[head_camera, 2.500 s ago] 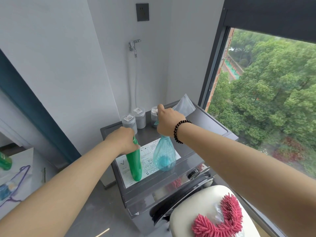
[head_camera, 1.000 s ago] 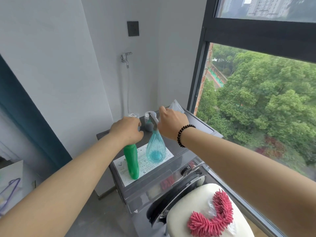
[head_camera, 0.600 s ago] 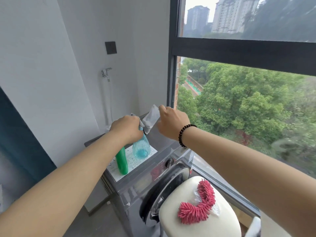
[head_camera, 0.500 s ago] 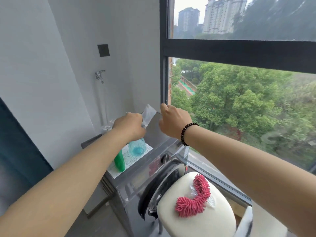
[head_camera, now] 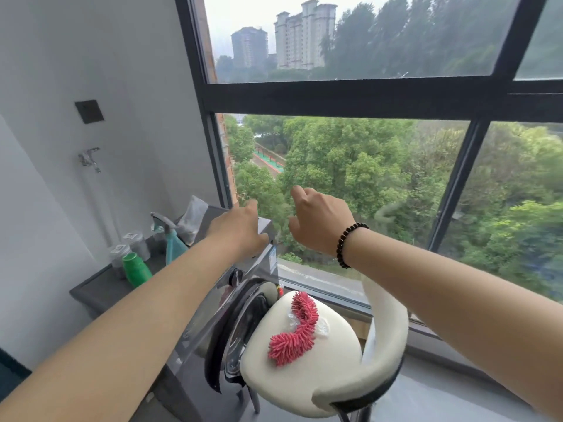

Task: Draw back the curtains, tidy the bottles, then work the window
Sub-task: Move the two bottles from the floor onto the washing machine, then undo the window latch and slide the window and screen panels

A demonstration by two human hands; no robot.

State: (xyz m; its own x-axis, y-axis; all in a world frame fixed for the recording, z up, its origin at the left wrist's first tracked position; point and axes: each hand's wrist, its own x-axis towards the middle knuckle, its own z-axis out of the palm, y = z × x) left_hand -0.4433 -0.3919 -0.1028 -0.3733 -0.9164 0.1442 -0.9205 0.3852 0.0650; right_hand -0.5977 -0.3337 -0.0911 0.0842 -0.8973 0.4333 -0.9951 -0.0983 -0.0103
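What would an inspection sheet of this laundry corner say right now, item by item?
Surface: grey washing machine top, partly hidden by the arm.
Job's things: green bottle and blue spray bottle upright on it; window shut.
Clutter: two grey jars, plastic pouch, pink duster on white chair.
Grippers: left hand and right hand empty, fingers loosely curled.
Cables: nothing seen.
Surroundings: wall tap, socket, trees outside.

On the washing machine point(head_camera: 100, 289), left of the window point(head_camera: 350, 95), 2 bottles point(head_camera: 137, 269) stand before 2 jars point(head_camera: 138, 245). A chair point(head_camera: 304, 360) sits before the machine's door, a duster point(head_camera: 297, 330) on its seat.
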